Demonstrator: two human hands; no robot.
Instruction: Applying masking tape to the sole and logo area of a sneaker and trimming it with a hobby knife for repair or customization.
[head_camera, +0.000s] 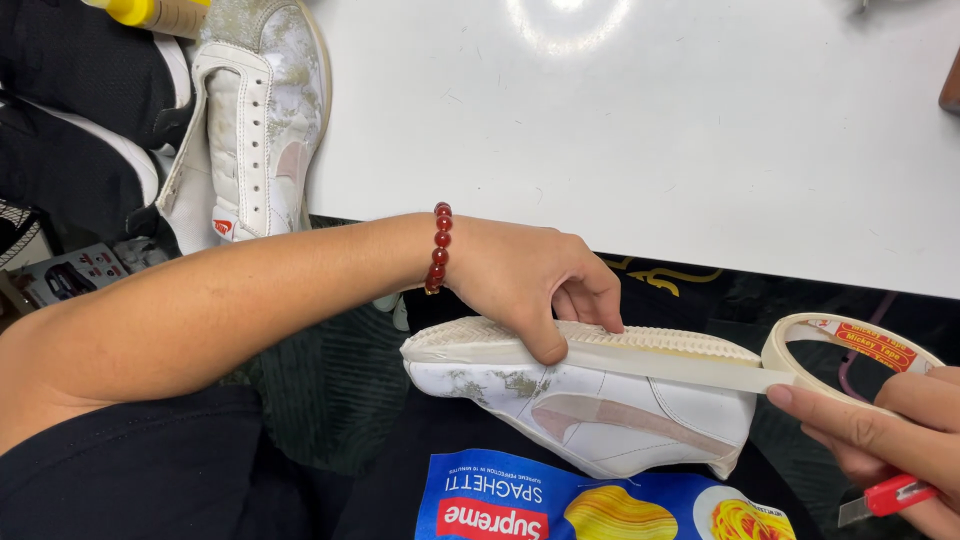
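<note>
white sneaker (600, 410), cream tape roll (850, 350), red bead bracelet (438, 248), blue packet (600, 505)

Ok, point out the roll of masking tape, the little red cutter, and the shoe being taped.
roll of masking tape (800, 335), head view, on the upper left of the ring.
red cutter (893, 495), head view, on its red body in the right hand.
white shoe (640, 415), head view, on its side panel below the sole.
</note>
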